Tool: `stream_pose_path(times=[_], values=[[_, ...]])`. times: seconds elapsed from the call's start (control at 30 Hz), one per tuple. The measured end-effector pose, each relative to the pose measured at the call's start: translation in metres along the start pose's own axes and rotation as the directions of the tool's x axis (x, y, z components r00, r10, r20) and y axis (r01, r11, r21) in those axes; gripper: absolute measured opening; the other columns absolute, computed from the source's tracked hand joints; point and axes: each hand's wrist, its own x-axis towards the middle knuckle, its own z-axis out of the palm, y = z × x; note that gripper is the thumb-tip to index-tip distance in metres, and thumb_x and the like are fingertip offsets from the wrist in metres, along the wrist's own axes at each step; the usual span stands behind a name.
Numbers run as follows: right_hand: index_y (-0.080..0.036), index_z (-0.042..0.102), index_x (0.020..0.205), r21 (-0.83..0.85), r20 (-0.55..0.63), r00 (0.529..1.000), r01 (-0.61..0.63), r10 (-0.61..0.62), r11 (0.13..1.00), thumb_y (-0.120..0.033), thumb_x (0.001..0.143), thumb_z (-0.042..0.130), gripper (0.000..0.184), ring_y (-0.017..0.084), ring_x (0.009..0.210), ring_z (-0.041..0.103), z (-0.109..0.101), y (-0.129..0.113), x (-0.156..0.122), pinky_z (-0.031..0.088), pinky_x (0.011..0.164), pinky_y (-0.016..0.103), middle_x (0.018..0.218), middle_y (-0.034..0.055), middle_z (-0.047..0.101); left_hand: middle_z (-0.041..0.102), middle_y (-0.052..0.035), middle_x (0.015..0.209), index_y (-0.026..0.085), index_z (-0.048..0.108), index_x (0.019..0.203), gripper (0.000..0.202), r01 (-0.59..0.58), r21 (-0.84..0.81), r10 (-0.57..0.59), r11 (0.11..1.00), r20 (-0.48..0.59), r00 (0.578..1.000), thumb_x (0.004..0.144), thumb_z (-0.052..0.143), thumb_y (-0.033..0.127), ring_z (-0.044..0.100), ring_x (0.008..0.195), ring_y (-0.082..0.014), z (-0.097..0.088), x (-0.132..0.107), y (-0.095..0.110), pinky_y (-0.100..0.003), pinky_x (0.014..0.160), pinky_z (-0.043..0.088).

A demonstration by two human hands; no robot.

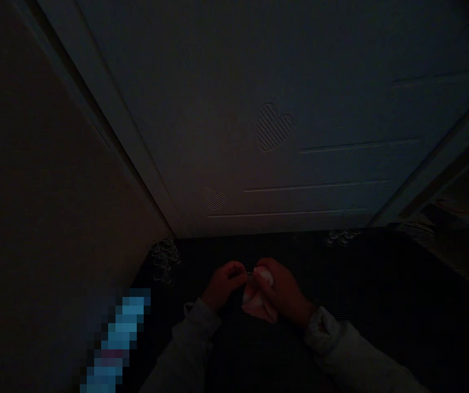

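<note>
Two bare hands are working close together low in the dim view, their fingertips nearly meeting over a small shiny piece (250, 273). The left hand (226, 281) is curling its thumb and forefinger toward each other, and its tips are pinching the near end of that piece. The right hand (283, 289) is clamping a pink cloth (260, 311), white in places, between thumb and fingers, and the cloth's lower part is hanging out below the thumb. The shiny piece is sitting between the two hands, its right end running up to the cloth; the dark is hiding its exact shape, and I cannot tell whether the cloth is wrapping it or only touching it. Pale sleeves are covering both forearms, the left sleeve (189, 338) and the right sleeve (352, 349) both reaching up from the lower edge. Beneath the hands a dark surface (234, 355) is stretching back to a pale panel (201, 82), which is showing a larger heart (274, 127) and a smaller heart (215, 198) in relief, with grooved lines beside them. One heap of rings (166, 256) is lying left of the hands, near the panel's corner, and another cluster of rings (342, 236) is lying beyond them to the right. A pixelated blue strip (117, 338) is glowing at lower left
</note>
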Motion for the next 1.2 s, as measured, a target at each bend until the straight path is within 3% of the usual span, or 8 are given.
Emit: stream_pose_path(times=[0.23, 0.47, 0.67, 0.8, 0.97, 1.2], values=[[-0.018, 0.054, 0.094, 0.03, 0.009, 1.0, -0.011, 0.011, 0.999, -0.03, 0.088, 0.041, 0.018, 0.019, 0.075, 0.062, -0.0009, -0.0025, 0.0, 0.047, 0.065, 0.03, 0.082, 0.0054, 0.064, 0.057, 0.0017, 0.071, 0.017, 0.059, 0.074, 0.018, -0.022, -0.013, 0.022, 1.0, -0.007, 1.0, 0.066, 0.066, 0.032, 0.053, 0.073, -0.016, 0.0013, 0.0001, 0.0002, -0.029, 0.073, 0.041], [-0.019, 0.052, 0.09, 0.137, -0.015, 0.994, -0.107, 0.11, 0.985, -0.031, 0.091, 0.03, 0.025, 0.017, 0.065, 0.062, -0.0028, -0.005, 0.0017, 0.046, 0.058, 0.028, 0.074, 0.0037, 0.063, 0.059, 0.0007, 0.07, 0.017, 0.06, 0.073, 0.02, 0.004, -0.015, -0.004, 1.0, -0.018, 1.0, 0.064, 0.068, 0.033, 0.054, 0.072, -0.0168, 0.0048, -0.0006, 0.0018, -0.03, 0.071, 0.041], [-0.019, 0.052, 0.086, 0.285, 0.005, 0.978, -0.202, 0.209, 0.937, -0.037, 0.088, 0.034, 0.025, 0.017, 0.063, 0.059, -0.0042, -0.0037, 0.0036, 0.046, 0.056, 0.027, 0.071, 0.0018, 0.06, 0.059, 0.001, 0.07, 0.017, 0.059, 0.074, 0.02, -0.007, -0.039, 0.007, 0.999, 0.005, 1.0, 0.065, 0.068, 0.033, 0.054, 0.071, -0.016, 0.0054, 0.0, -0.002, -0.029, 0.071, 0.041], [-0.02, 0.052, 0.082, 0.349, 0.035, 0.976, -0.212, 0.213, 0.913, -0.039, 0.087, 0.037, 0.025, 0.016, 0.061, 0.057, -0.0044, -0.0033, 0.0053, 0.045, 0.055, 0.026, 0.067, -0.0001, 0.058, 0.058, 0.001, 0.07, 0.017, 0.059, 0.074, 0.017, -0.016, -0.034, 0.016, 0.999, 0.004, 1.0, 0.066, 0.066, 0.031, 0.053, 0.071, -0.016, 0.0045, 0.0006, -0.0026, -0.029, 0.071, 0.04], [-0.02, 0.053, 0.073, 0.317, 0.085, 0.976, -0.219, 0.202, 0.923, -0.039, 0.084, 0.042, 0.024, 0.015, 0.057, 0.055, -0.0048, -0.0031, 0.0068, 0.042, 0.053, 0.026, 0.061, -0.0016, 0.056, 0.057, 0.0014, 0.07, 0.017, 0.059, 0.073, 0.015, -0.029, 0.004, 0.029, 1.0, 0.013, 0.999, 0.07, 0.062, 0.031, 0.052, 0.071, -0.0156, 0.0031, 0.0003, -0.0009, -0.028, 0.071, 0.039], [-0.019, 0.053, 0.084, 0.246, 0.084, 0.971, -0.237, 0.223, 0.94, -0.039, 0.086, 0.039, 0.024, 0.017, 0.061, 0.058, -0.0024, -0.002, 0.0055, 0.044, 0.055, 0.027, 0.069, 0.001, 0.06, 0.057, 0.0015, 0.073, 0.017, 0.059, 0.075, 0.016, -0.018, -0.039, 0.017, 0.999, -0.024, 1.0, 0.069, 0.064, 0.03, 0.052, 0.074, -0.0156, 0.0029, 0.0015, -0.0044, -0.028, 0.072, 0.039]])
